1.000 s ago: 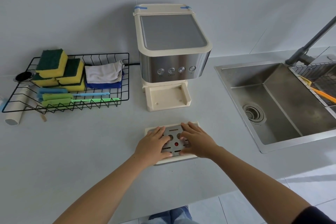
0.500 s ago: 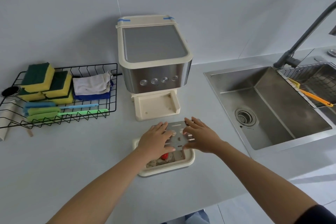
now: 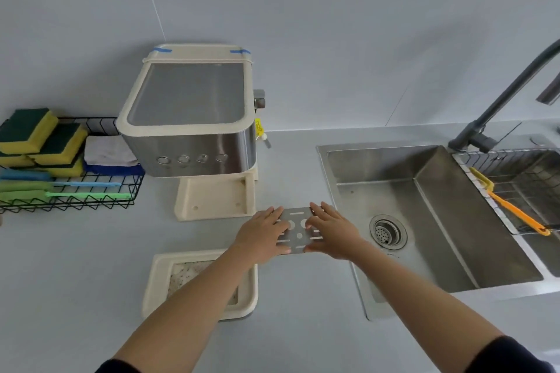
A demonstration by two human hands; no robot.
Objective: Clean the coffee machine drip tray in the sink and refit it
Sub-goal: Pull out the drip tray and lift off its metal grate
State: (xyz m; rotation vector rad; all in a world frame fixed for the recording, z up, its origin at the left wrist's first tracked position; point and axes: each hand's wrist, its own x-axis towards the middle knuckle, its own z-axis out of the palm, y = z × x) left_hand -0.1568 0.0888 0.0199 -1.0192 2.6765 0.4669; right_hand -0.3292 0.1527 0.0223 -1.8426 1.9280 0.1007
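Observation:
The cream drip tray [image 3: 157, 288] lies on the counter at front centre, uncovered, with speckled residue inside; my left forearm crosses over it. Both hands hold the flat metal grate [image 3: 298, 232] level, above the counter between the tray and the sink. My left hand [image 3: 262, 235] grips its left end and my right hand [image 3: 331, 233] its right end. The cream and steel coffee machine [image 3: 194, 118] stands behind, its tray bay [image 3: 215, 200] empty. The steel sink [image 3: 424, 221] is to the right.
A black wire basket [image 3: 91, 200] at the left holds yellow-green sponges, folded cloths and brushes. A dark faucet [image 3: 500, 100] rises behind the sink. A wire rack with an orange brush [image 3: 515, 209] sits over the sink's right side.
The grate has been lifted off the drip tray and carried right toward the sink by both hands. The tray stays on the counter, now uncovered.

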